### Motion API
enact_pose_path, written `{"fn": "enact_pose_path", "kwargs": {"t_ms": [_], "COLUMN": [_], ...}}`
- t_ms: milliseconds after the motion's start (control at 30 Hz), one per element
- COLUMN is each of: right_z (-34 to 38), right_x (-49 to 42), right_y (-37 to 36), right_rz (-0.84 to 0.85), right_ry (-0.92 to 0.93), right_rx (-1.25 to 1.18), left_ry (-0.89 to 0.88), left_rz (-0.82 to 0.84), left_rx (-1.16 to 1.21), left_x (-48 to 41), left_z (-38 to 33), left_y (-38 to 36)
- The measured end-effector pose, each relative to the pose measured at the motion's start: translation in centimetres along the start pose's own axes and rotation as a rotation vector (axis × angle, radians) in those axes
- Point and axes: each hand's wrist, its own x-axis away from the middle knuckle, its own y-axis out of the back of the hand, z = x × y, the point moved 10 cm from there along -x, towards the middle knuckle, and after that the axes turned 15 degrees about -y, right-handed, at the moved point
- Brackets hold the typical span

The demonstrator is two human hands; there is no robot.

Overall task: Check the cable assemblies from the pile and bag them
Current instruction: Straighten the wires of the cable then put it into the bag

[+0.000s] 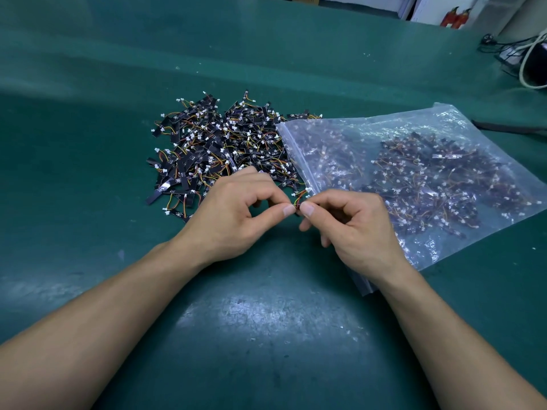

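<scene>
A pile of small cable assemblies [219,146], black strips with coloured wires and white connectors, lies on the green table mat. To its right lies a clear zip bag [414,173] holding many more of them, its mouth toward the pile. Just in front of the pile, my left hand [236,214] and my right hand [352,223] meet, thumbs and forefingers pinching one cable assembly [299,199] between them. Its wires and a white connector stick up above the fingertips; the rest is hidden by the fingers.
The green mat [266,321] covers the whole table. Black and white cables [527,57] lie at the far right edge. A dark strap [503,127] lies behind the bag. Red items [455,16] stand beyond the table at the back.
</scene>
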Motion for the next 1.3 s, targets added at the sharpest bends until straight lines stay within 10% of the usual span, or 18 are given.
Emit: {"fn": "enact_pose_path", "kwargs": {"t_ms": [1300], "right_z": [0.2], "right_x": [0.1], "right_y": [-0.27], "right_rz": [-0.013], "right_ry": [0.056], "right_rx": [0.066], "left_ry": [0.013], "left_rz": [0.027], "left_rx": [0.03], "left_x": [0.26], "left_z": [-0.16], "left_y": [-0.04]}}
